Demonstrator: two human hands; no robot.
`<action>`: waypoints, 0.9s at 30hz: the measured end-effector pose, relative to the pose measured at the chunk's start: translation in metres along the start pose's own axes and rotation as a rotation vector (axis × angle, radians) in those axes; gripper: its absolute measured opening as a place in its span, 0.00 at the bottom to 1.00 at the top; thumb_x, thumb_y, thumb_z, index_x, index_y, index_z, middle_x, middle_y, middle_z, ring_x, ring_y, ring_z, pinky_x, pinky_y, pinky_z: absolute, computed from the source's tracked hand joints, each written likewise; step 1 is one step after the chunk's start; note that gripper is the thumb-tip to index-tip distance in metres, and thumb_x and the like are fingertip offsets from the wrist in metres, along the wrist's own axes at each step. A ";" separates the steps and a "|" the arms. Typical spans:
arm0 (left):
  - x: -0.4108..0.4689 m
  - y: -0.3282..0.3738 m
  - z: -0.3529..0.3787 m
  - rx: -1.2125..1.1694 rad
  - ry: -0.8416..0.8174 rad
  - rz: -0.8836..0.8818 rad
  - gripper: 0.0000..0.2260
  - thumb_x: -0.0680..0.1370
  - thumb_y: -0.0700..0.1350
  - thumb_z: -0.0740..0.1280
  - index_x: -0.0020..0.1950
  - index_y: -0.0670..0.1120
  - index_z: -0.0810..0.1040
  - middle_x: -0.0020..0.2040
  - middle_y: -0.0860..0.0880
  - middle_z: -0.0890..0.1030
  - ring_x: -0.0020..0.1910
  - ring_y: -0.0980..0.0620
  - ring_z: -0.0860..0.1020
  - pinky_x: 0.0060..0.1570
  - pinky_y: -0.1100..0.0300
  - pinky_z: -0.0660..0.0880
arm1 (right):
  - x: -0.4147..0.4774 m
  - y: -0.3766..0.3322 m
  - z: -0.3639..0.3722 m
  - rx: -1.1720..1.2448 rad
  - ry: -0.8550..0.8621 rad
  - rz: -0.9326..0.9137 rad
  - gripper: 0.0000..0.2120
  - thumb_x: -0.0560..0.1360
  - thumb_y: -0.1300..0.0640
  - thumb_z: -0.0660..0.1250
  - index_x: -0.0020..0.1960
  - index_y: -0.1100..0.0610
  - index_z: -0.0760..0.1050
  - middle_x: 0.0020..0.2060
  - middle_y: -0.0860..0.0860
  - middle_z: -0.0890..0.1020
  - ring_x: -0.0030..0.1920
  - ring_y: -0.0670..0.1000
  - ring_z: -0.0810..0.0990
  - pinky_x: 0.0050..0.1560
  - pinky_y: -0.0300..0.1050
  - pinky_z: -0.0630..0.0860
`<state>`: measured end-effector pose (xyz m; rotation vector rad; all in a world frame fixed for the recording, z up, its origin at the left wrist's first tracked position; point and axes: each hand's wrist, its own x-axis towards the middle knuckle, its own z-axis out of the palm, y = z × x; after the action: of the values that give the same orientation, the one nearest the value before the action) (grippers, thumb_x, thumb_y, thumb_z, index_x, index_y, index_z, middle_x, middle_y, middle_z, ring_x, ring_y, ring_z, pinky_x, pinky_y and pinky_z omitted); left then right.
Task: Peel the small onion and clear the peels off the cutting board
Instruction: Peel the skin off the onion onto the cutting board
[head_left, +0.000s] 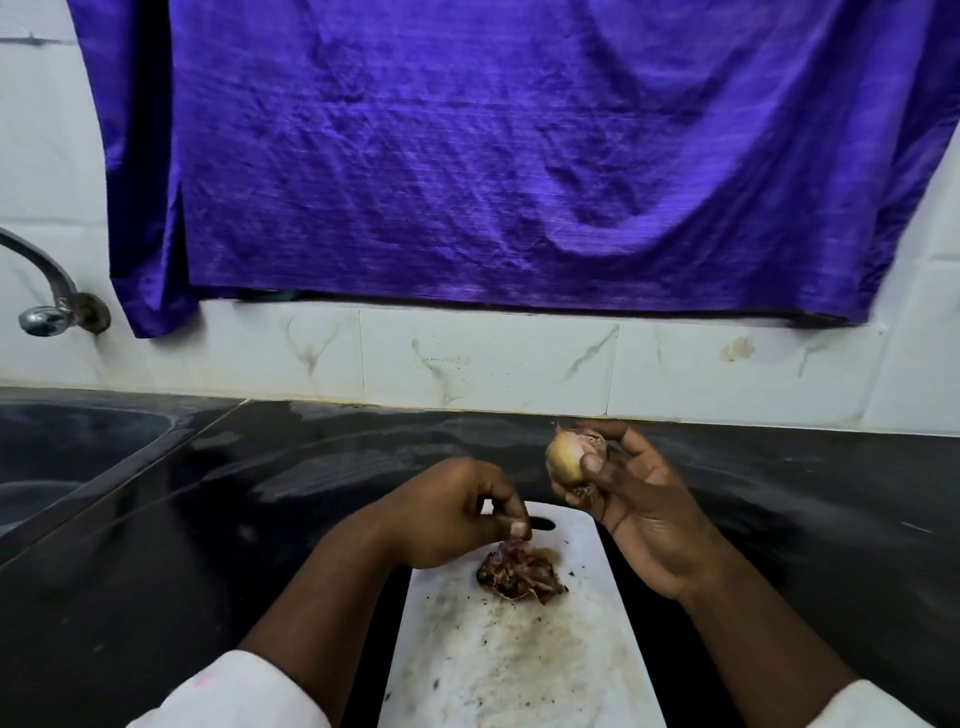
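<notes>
tap (47, 306): far left on the tiled wall, not in play.
sink (52, 467): dark basin on the left, set into the counter.
counter (208, 519): black, glossy, carries the board.
left hand (452, 514): low over the far end of the board, fingers curled, thumb and fingertips closed narrow on a bit of skin.
peel scrap (511, 544): pinkish, at the left fingertips, touching the top of the pile; looks pinched, hard to be sure.
peels (522, 577): one reddish-brown heap on the board's far half, just below the left hand.
cutting board (519, 670): white, stained, dark crumbs scattered on the near half.
cloth (519, 156): purple, hangs on the wall behind, irrelevant.
onion (566, 460): in the air above the board's far right corner, near side pale and bare, dry reddish skin showing at its back and underside.
right hand (641, 512): raised, palm toward the camera, thumb on the front and fingers behind, wrapped on the onion.
done: most of the outer skin looks off; the peels are gathered in one spot.
left, peeling: the last skin at the back and base of the onion, judging by the reddish patches.
left, clearing: not started, heap and crumbs all on the board.
overall: roughly past halfway on peeling, second half of the task untouched.
</notes>
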<state>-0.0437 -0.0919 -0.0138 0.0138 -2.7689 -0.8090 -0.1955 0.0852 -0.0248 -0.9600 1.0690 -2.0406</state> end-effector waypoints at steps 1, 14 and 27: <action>0.000 -0.001 0.001 -0.013 0.009 -0.007 0.06 0.80 0.52 0.73 0.47 0.52 0.89 0.42 0.59 0.82 0.41 0.60 0.79 0.40 0.65 0.71 | 0.000 0.000 0.000 -0.003 -0.015 0.006 0.36 0.57 0.53 0.86 0.61 0.60 0.78 0.56 0.58 0.84 0.52 0.58 0.85 0.51 0.51 0.84; 0.005 0.007 0.006 -0.120 0.550 0.088 0.03 0.77 0.45 0.72 0.46 0.53 0.83 0.41 0.57 0.81 0.37 0.56 0.77 0.35 0.58 0.72 | -0.006 0.000 0.007 -0.158 -0.043 0.100 0.29 0.59 0.41 0.83 0.55 0.54 0.83 0.50 0.57 0.85 0.45 0.54 0.84 0.41 0.50 0.83; 0.006 0.010 0.011 0.048 0.626 0.206 0.11 0.75 0.54 0.74 0.53 0.51 0.87 0.48 0.56 0.83 0.36 0.58 0.76 0.34 0.58 0.75 | -0.006 0.003 0.008 -0.219 -0.042 0.127 0.30 0.60 0.39 0.82 0.55 0.54 0.84 0.52 0.55 0.87 0.51 0.53 0.86 0.46 0.45 0.84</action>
<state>-0.0515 -0.0779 -0.0159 -0.0075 -2.1545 -0.5612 -0.1853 0.0858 -0.0258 -1.0107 1.3171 -1.8203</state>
